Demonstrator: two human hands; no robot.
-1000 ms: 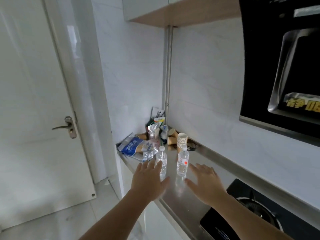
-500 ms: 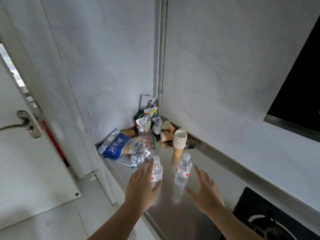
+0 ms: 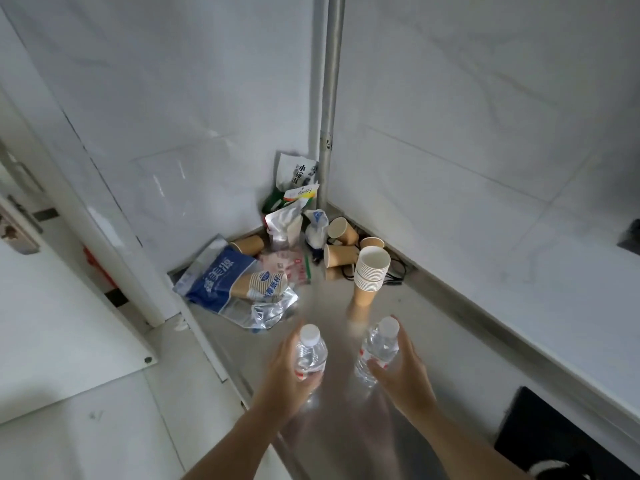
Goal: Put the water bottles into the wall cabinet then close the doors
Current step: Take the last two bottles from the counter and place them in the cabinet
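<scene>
Two small clear water bottles with white caps and red-and-white labels stand on the steel counter (image 3: pixel 450 368). My left hand (image 3: pixel 287 372) wraps around the left bottle (image 3: pixel 310 355) from its left side. My right hand (image 3: pixel 403 370) closes around the right bottle (image 3: pixel 379 348) from its right side. Both bottles look upright, bases near or on the counter. The wall cabinet is out of view.
A stack of paper cups (image 3: pixel 370 271) stands just beyond the bottles. Loose cups (image 3: pixel 341 256) and snack packets (image 3: pixel 221 278) crowd the back corner by a vertical pipe (image 3: pixel 327 98). A black hob (image 3: pixel 554 441) lies at lower right. A white door (image 3: pixel 52 323) stands left.
Both hands moved forward from open and hovering to closing around the two bottles. The camera tilted further down and nearer the counter.
</scene>
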